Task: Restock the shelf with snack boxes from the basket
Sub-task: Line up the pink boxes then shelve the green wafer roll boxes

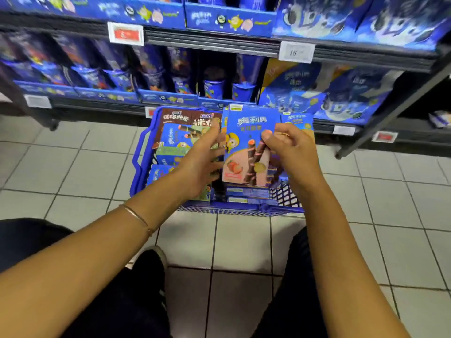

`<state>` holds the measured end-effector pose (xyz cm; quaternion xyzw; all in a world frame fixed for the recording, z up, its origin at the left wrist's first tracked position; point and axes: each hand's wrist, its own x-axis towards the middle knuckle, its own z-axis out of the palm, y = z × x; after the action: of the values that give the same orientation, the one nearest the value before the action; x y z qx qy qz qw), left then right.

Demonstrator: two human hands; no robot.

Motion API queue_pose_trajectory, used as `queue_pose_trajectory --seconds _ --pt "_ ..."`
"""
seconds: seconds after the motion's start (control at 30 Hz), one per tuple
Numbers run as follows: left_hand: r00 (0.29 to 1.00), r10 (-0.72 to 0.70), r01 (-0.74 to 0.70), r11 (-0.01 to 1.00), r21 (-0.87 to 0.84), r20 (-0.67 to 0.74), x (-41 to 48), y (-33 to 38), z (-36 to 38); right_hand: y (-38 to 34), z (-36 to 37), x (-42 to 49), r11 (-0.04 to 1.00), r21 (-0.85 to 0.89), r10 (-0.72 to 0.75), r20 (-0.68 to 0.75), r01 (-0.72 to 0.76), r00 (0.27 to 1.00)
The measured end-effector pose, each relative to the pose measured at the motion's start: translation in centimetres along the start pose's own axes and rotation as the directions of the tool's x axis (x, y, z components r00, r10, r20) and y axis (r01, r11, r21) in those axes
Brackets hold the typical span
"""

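One snack box [246, 140] between left grip [200, 164] and right grip [290, 152]

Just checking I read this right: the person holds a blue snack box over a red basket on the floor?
Not red: the head view shows a blue basket. The right hand does hold the blue snack box over it, on the floor.

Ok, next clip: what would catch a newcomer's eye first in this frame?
The strawberry snack box stands upright at centre frame, the right hand pinching its right edge and the left hand at its left edge with fingers spread. Just beneath it, the blue basket sits on the tiled floor, packed with more boxes. Behind, the shelf is a wall of blue packs.
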<state>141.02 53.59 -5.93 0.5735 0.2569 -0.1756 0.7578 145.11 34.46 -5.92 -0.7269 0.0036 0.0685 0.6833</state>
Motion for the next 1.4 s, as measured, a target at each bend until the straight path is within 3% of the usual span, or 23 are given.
queue_pose_trajectory --seconds 0.1,0.23,0.33,0.4,0.47,0.53,0.6,0.7,0.9,1.03,1.13,1.2,1.3,1.4 --pt "0.995 0.073 -0.071 0.997 -0.032 0.063 -1.1 -0.1 0.9 -1.2 1.4 -0.9 0.996 0.047 0.068 0.106 -0.074 0.992" --pt "0.985 0.145 -0.148 0.989 -0.023 -0.09 -1.7 0.7 0.7 -0.4 1.4 0.6 0.982 0.032 0.18 0.176 -0.188 0.968" --pt "0.984 0.127 -0.138 0.988 -0.076 -0.124 -2.0 1.0 0.6 3.5 0.7 1.8 0.941 -0.211 0.294 0.13 -0.264 0.947" --pt "0.984 0.088 -0.105 0.989 -0.102 -0.157 -2.2 0.8 0.6 7.5 0.4 2.6 0.827 -0.534 0.32 0.186 -0.177 0.929" --pt "0.984 0.046 -0.07 0.988 -0.137 -0.173 -2.2 0.4 0.4 10.7 0.6 3.2 0.606 -0.792 0.455 0.274 -0.069 0.848" --pt "0.985 0.009 -0.04 0.984 -0.173 -0.173 -2.2 0.1 0.2 12.4 1.1 3.4 0.398 -0.915 0.587 0.306 0.062 0.749" --pt "0.985 -0.009 -0.025 0.98 -0.197 -0.17 -2.4 -0.1 0.0 13.2 1.2 3.7 0.345 -0.937 0.7 0.298 0.058 0.649" --pt "0.987 -0.028 -0.008 0.976 -0.218 -0.161 -2.4 -0.3 -0.3 13.0 0.9 3.8 0.347 -0.938 0.753 0.29 0.019 0.591" --pt "0.992 -0.054 0.021 0.964 -0.267 -0.118 -1.7 -0.8 -1.0 10.6 -0.9 2.7 0.461 -0.887 0.668 0.37 0.03 0.645" --pt "0.992 -0.039 0.002 0.953 -0.304 -0.116 -1.3 -0.6 -1.7 9.0 -3.6 0.6 0.701 -0.71 0.435 0.503 0.069 0.747" --pt "0.988 -0.009 -0.04 0.949 -0.311 -0.155 -1.3 -0.1 -2.1 8.4 -4.3 -0.7 0.832 -0.545 0.229 0.509 0.105 0.83" --pt "0.983 0.023 -0.078 0.951 -0.299 -0.181 -1.5 0.3 -2.2 7.5 -4.4 -1.1 0.911 -0.409 0.151 0.469 0.063 0.87" --pt "0.928 0.151 -0.21 0.967 -0.142 -0.341 -1.1 0.6 -2.2 5.6 -4.1 -1.2 0.966 -0.257 0.091 0.249 -0.025 0.964" --pt "0.88 0.243 -0.28 0.959 -0.033 -0.407 -0.7 0.5 -1.9 4.2 -3.6 -0.7 0.996 -0.07 0.061 0.099 -0.055 0.993"
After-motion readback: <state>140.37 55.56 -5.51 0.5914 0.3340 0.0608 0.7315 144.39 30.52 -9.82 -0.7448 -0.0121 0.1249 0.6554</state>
